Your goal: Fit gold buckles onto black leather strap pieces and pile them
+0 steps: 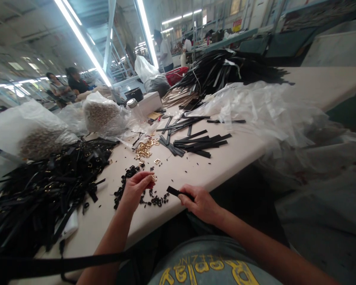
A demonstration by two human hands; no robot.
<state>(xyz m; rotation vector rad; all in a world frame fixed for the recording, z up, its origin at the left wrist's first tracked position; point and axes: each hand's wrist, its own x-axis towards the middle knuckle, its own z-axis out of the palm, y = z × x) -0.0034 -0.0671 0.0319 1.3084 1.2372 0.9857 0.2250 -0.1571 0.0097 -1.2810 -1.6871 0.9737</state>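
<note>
We are pinching a small gold buckle (153, 178) in the left hand (135, 189), with thumb and fingertips closed together on it just above the worktop (178, 170). We are holding a short black strap (174, 191) in the right hand (200, 202). That grip is clamped on the strap's near end, so the free end is pointing left towards the buckle. The two are near each other, though we cannot tell whether they are touching.

We are judging the buckle to be light, hard and rigid, with a polished face that is likely slippery. It is best taken by the outer edges of its frame, leaving the opening free. We are judging the strap to be light, thin and flat. It is bendable yet has some body, since it is standing out straight from the fingers without drooping. It is best held a little behind the tip. It is looking matte black and narrow, with a squarely cut end.

Small black bits (127, 178) are lying scattered under and between the hands. Spare buckles (144, 149) are sitting in a loose pile further up the worktop, beside a fan of cut black strips (195, 141). A tangled black heap (47, 182) with gold fittings is spreading at the left, filled bags (101, 114) are standing behind it, and clear film (255, 107) is covering the right side.
</note>
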